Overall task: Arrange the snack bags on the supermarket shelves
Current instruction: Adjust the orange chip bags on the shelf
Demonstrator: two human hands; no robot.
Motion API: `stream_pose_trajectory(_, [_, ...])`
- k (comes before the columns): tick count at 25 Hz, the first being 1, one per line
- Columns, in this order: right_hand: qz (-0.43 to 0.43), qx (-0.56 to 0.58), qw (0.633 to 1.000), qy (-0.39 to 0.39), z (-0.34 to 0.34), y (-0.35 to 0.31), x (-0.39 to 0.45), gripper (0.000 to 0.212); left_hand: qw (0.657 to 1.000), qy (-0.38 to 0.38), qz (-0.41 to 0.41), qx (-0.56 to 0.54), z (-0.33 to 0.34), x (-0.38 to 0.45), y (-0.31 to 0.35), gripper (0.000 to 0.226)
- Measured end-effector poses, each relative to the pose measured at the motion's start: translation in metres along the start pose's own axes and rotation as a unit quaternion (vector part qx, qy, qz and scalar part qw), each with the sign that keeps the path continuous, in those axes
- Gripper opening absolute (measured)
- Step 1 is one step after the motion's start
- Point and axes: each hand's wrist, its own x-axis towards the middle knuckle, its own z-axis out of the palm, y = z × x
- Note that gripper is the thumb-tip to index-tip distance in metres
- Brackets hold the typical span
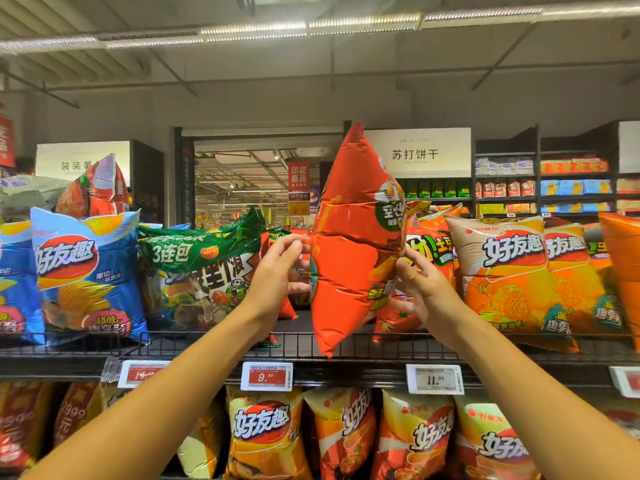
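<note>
Both hands hold a red snack bag (pixel 349 244) upright, edge-on, above the wire shelf (pixel 381 344): left hand (pixel 277 268) apparently pinching one edge, right hand (pixel 420 289) gripping the other. A green bag (pixel 204 261) sits left of it, orange bags (pixel 512 271) right.

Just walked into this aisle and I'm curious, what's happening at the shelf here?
A person is stocking snacks. Both hands hold a red snack bag upright and edge-on over a gap on the top shelf, the left hand on one side, the right hand on the other. A green bag and orange bags flank the gap.
</note>
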Motion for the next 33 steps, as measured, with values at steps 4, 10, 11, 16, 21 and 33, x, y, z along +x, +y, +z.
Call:
stream_pose_trajectory(4, [0.051, 0.049, 0.994, -0.079, 0.005, 0.009, -0.005, 0.11, 0.98, -0.132, -0.108, -0.103, -0.004, -0.002, -0.004, 0.07])
stream_pose_trajectory(10, [0.07, 0.043, 0.996, -0.046, 0.011, 0.011, 0.0, 0.092, 0.976, -0.136, -0.126, -0.113, -0.008, -0.006, -0.01, 0.124])
stream_pose_trajectory(11, [0.062, 0.028, 0.997, -0.023, 0.01, 0.009, -0.001, 0.076, 0.984, -0.105, -0.117, -0.087, -0.01, -0.004, -0.012, 0.13])
stream_pose_trajectory(16, [0.017, -0.044, 0.998, 0.039, 0.019, 0.004, -0.001, 0.039, 0.997, 0.014, -0.069, 0.03, -0.012, -0.001, -0.02, 0.132])
stream_pose_trajectory(21, [0.014, -0.138, 0.99, -0.017, 0.038, 0.01, -0.012, 0.079, 0.998, 0.024, -0.051, 0.023, 0.005, 0.0, -0.025, 0.097])
stream_pose_trajectory(33, [0.012, -0.026, 0.999, 0.018, 0.005, 0.017, -0.003, 0.103, 0.992, -0.089, -0.093, -0.008, -0.016, 0.005, -0.029, 0.062])
